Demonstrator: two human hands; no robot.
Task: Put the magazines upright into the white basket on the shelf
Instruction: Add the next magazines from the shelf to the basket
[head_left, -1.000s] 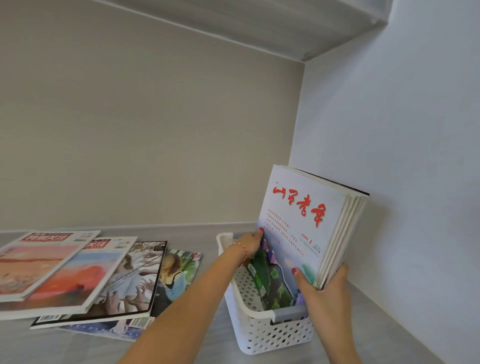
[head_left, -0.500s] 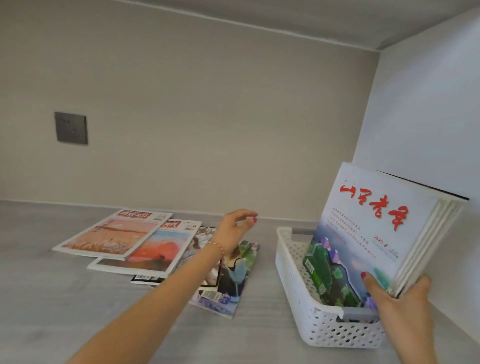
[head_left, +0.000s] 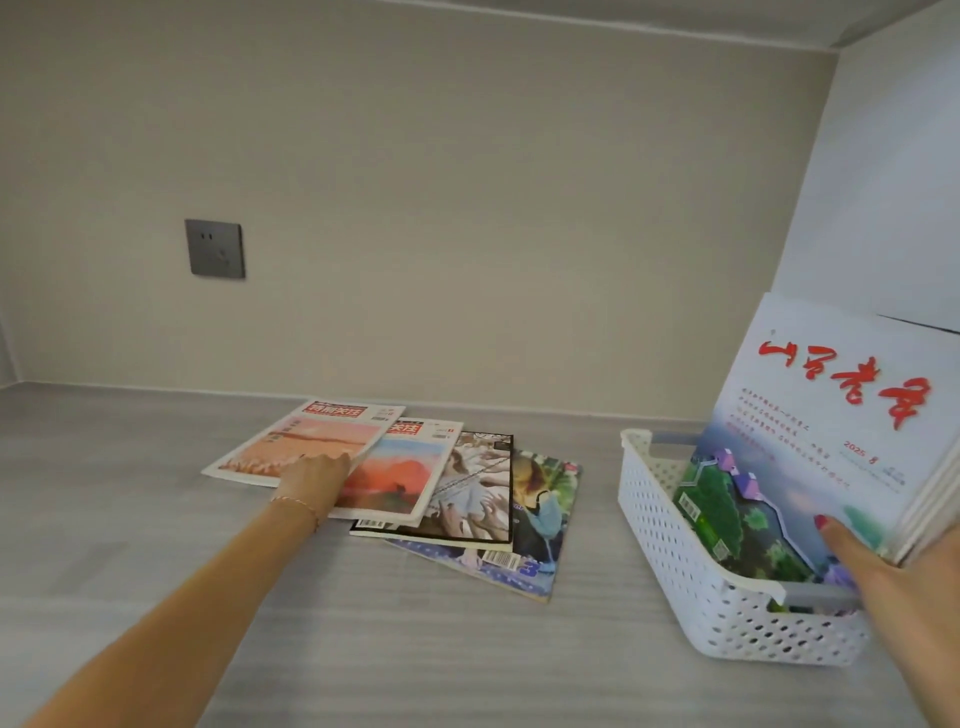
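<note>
Head view shows us a grey shelf (head_left: 363, 649) with our left hand (head_left: 311, 480) lying flat, fingers loose, on the overlap of the two topmost magazines in a fan of four magazines (head_left: 457, 493) near the shelf's back edge. We see nothing clenched in that hand. Toward the shelf's right edge stands the white basket (head_left: 670, 551), well apart from the fan. Inside it a bundle of magazines (head_left: 831, 441) stands tilted, leaning right, its front cover white with red lettering. Our right hand (head_left: 904, 582) grasps this bundle at its lower near corner, thumb pressed on the cover. A grey wall socket (head_left: 215, 248) sits on the back wall
</note>
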